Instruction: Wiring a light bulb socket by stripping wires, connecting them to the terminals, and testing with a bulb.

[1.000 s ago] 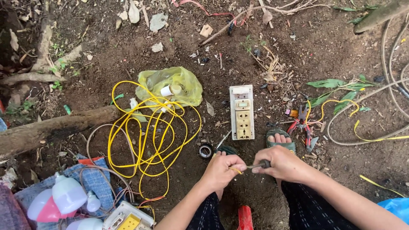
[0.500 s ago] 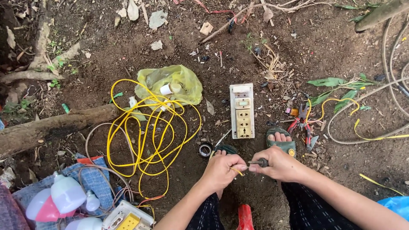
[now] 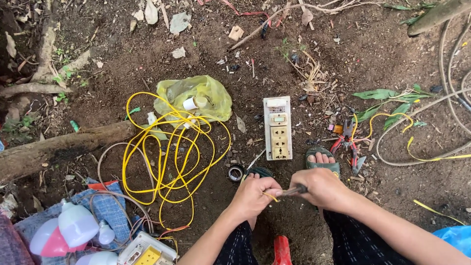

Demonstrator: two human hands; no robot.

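A thin yellow wire (image 3: 269, 196) sits low in the frame's centre, pinched in the closed fingers of the left hand (image 3: 255, 192). The right hand (image 3: 321, 189) is clenched on a dark tool (image 3: 293, 190) whose tip meets the wire between the hands. Above stands a white socket box (image 3: 277, 128); upper left of it a yellow plastic bag (image 3: 194, 95) and a coiled yellow cable (image 3: 167, 152). White bulbs (image 3: 78, 225) lie bottom left.
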